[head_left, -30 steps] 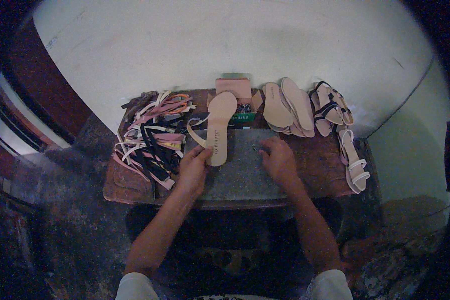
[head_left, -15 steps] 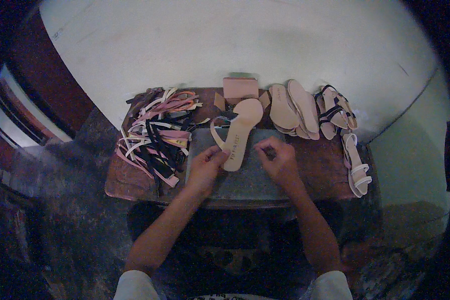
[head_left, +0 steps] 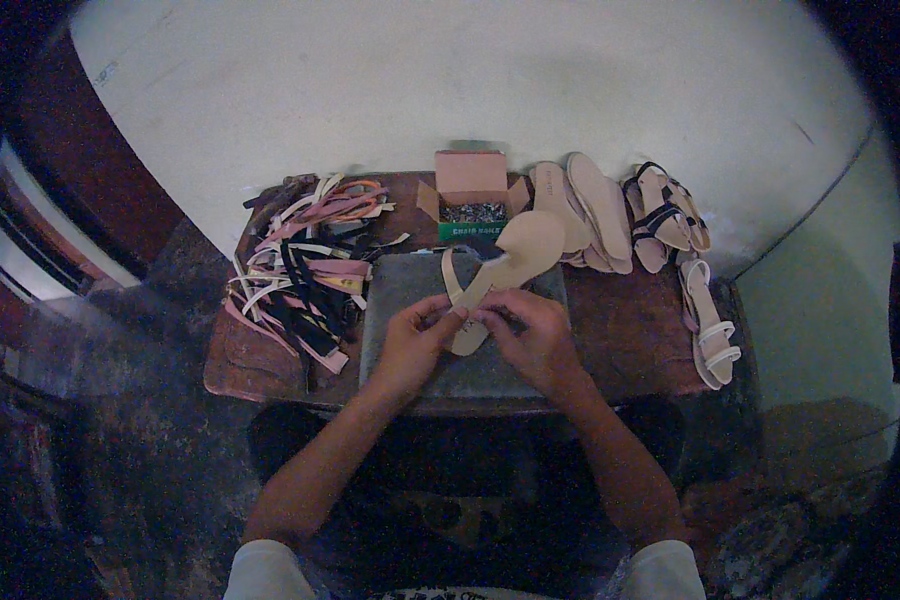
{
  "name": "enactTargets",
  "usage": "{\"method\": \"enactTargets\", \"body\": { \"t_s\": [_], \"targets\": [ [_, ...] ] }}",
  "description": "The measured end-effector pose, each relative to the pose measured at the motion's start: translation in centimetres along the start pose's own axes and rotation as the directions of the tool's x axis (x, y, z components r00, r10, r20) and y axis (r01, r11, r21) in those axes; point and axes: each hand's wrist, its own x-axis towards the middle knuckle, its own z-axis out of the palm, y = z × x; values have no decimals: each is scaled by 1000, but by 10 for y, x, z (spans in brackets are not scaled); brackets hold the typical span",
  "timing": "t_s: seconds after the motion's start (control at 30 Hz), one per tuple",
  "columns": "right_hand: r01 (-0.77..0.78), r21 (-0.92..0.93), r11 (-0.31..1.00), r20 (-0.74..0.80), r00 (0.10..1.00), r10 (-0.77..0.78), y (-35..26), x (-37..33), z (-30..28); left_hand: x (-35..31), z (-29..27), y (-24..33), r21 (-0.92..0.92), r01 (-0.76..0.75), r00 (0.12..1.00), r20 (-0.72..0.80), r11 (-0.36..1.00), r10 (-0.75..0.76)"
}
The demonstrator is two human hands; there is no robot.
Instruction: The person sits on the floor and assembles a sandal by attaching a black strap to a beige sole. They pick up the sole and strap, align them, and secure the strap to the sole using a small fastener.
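Over the grey work slab (head_left: 395,290), I hold a beige sandal sole (head_left: 532,248) tilted, its wide end up and to the right. A beige strap (head_left: 450,277) loops off its left side, and a dark piece (head_left: 484,250) lies by the sole's notch. My left hand (head_left: 420,335) is closed on the sole's narrow end and the strap's lower end. Closed in a pinch at the sole's right edge is my right hand (head_left: 532,335); whether something small is between its fingertips I cannot tell.
An open box (head_left: 470,172) of small metal nails (head_left: 473,213) stands behind the sole. Mixed straps (head_left: 310,270) are heaped on the left of the wooden table (head_left: 650,350). To the right lie stacked soles (head_left: 600,215), black-strapped sandals (head_left: 662,220) and a white-strapped sandal (head_left: 708,325).
My right hand has moved left onto the sole's edge. The sole has turned clockwise and shifted right, uncovering the nail box behind it.
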Motion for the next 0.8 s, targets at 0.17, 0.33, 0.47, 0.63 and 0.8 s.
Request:
{"method": "enactTargets", "body": {
  "t_s": [0.17,0.33,0.47,0.63,0.8],
  "targets": [
    [62,-83,995,11,998,-61,-3,-2,-4,3,-1,-5,-69,-49,999,7,996,50],
    [94,-12,995,-38,995,-94,-5,2,0,5,-3,-5,-75,-97,995,3,992,98],
    [68,1,998,-44,997,-68,-4,0,2,0,1,2,-90,-86,996,-18,992,85],
    [75,10,997,-15,997,-75,-5,0,0,-4,1,9,-64,-59,998,-11,996,58],
    [3,40,999,-60,998,-1,3,-4,4,-8,4,14,26,-49,999,-18,998,49]
  ]
}}
